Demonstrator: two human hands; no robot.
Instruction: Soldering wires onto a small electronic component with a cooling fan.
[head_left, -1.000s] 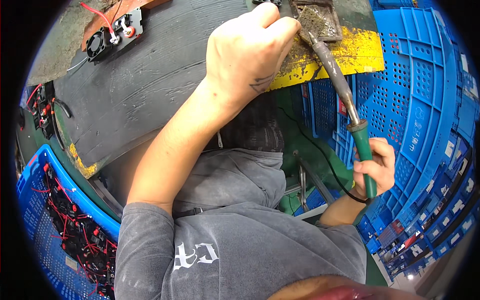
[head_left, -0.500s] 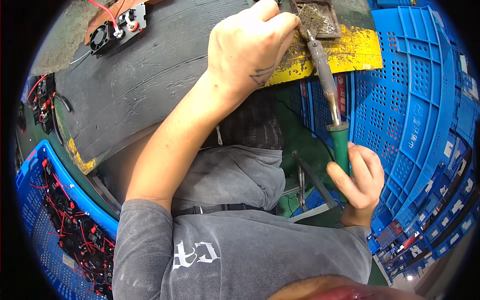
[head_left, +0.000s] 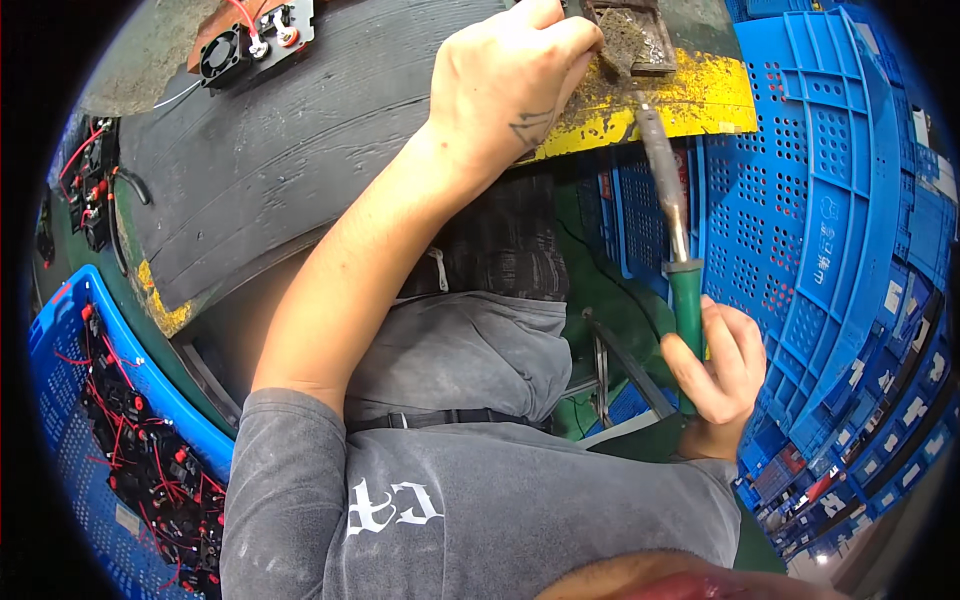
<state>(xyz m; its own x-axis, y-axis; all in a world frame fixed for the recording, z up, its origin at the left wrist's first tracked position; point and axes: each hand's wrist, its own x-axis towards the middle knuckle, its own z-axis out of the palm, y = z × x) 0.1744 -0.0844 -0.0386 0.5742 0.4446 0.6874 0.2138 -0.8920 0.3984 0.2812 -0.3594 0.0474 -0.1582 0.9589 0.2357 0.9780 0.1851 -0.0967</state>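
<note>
In the head view, the right hand [head_left: 728,365], right of centre, has its fingers wrapped round the green handle of a soldering iron [head_left: 662,170], which slants up so that its tip lies just below a rough brown pad [head_left: 622,42] at the upper right; whether they touch is unclear. The pad sits at the tray [head_left: 655,69]. The left hand [head_left: 510,75], top centre, is curled narrow at the pad's left edge, fingertips hidden, so I cannot tell whether it pinches it. As for progress, the fan unit [head_left: 219,53] at the upper left already has a red wire [head_left: 243,12] on it, with neither hand near; wired parts [head_left: 125,420] fill the blue crate [head_left: 165,375] at the lower left. Whether those are finished, and how many remain, cannot be told.
</note>
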